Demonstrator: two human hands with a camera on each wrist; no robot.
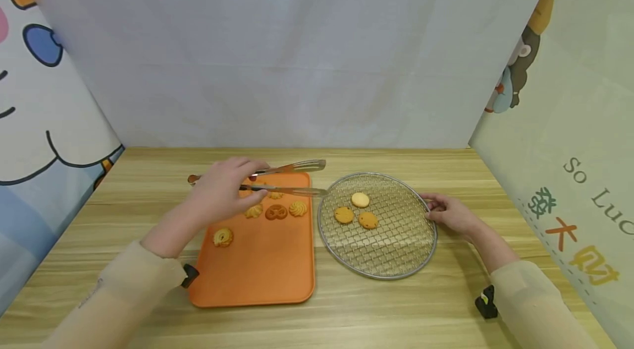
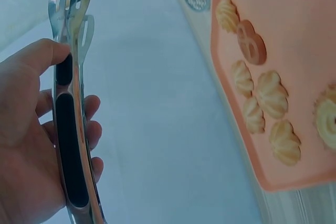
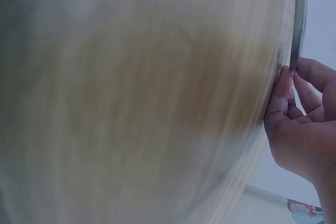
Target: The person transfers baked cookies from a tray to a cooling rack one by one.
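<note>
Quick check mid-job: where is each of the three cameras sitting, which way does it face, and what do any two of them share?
Head: worn up high, looking forward and down at table; both hands and sleeves show.
Left wrist: beside left hand, along the tongs toward orange tray.
Right wrist: low, by right hand pinching wire rack rim.
Shared: head and left wrist both show tongs, tray, biscuits.

— Bright, even, soft light from above; only faint shadows beside the orange tray and wire rack. Wide-angle bending at the head view's edges.

— Glare on the tongs, sharp enough. Right wrist view mostly a smeared, out-of-focus wooden table.
</note>
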